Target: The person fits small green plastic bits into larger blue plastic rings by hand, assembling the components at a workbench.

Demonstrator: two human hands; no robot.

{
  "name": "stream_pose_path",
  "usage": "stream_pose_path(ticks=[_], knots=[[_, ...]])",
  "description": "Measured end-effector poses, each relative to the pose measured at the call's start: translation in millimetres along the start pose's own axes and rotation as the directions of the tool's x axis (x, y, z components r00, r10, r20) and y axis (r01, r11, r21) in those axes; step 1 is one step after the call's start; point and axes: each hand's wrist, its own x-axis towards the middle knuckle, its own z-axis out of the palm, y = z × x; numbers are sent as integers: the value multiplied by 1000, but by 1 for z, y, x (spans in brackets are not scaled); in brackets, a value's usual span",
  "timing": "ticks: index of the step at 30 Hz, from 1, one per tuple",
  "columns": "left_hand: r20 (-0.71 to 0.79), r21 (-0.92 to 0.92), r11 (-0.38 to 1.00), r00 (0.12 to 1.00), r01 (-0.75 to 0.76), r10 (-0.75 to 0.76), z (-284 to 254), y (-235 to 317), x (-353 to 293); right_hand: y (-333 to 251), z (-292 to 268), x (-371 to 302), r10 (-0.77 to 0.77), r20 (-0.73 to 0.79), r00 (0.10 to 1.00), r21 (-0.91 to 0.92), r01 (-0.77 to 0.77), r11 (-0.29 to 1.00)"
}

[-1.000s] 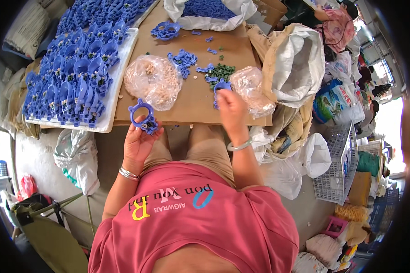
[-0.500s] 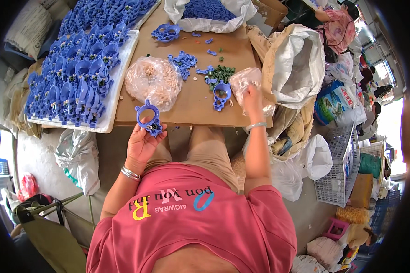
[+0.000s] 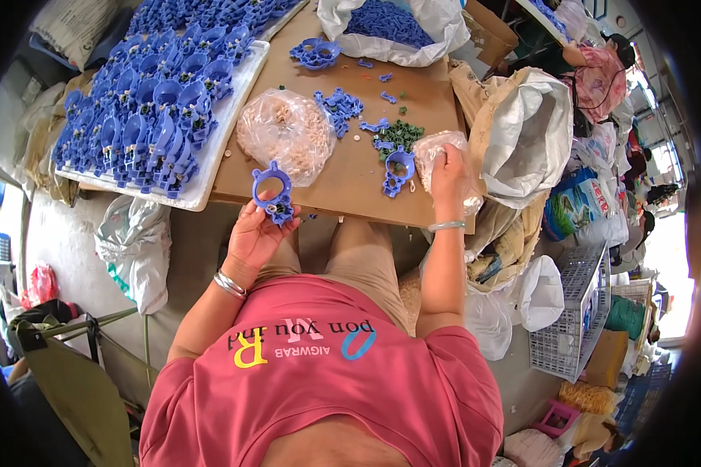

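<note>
Blue ring part (image 3: 273, 192) was pinched in left hand (image 3: 258, 233) at the board (image 3: 343, 175) edge. Right hand (image 3: 449, 173) reached into a clear bag (image 3: 436, 148); grip hidden, can't tell. Second ring part (image 3: 398, 169) lay just beside it.

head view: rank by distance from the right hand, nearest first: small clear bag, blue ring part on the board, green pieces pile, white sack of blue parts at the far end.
From the right hand:
1. Small clear bag, under the fingers.
2. Blue ring part, just left.
3. Green pieces pile, beyond it.
4. White sack of blue parts, board's far end.
</note>
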Motion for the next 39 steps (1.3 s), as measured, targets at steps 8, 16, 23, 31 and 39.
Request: stream_pose_path(ticks=[8, 16, 23, 31, 39], knots=[[16, -4, 1000, 1000, -17, 17, 4, 2, -2, 3, 15, -2, -37, -106, 994, 263, 64, 963], [-3, -39, 999, 1000, -28, 28, -2, 6, -5, 52, 29, -11, 315, 73, 946, 235, -323, 917], [17, 27, 1000, 1000, -3, 2, 3, 2, -1, 64, 36, -11, 262, 38, 964, -52, -260, 964], [-9, -16, 1000, 1000, -7, 7, 0, 1, -3, 29, 14, -3, 96, -1, 995, 29, -95, 995], [-33, 1, 1000, 999, 15, -15, 1, 1, -2, 42, 22, 5, 72, 355, 932, -258, 23, 966]])
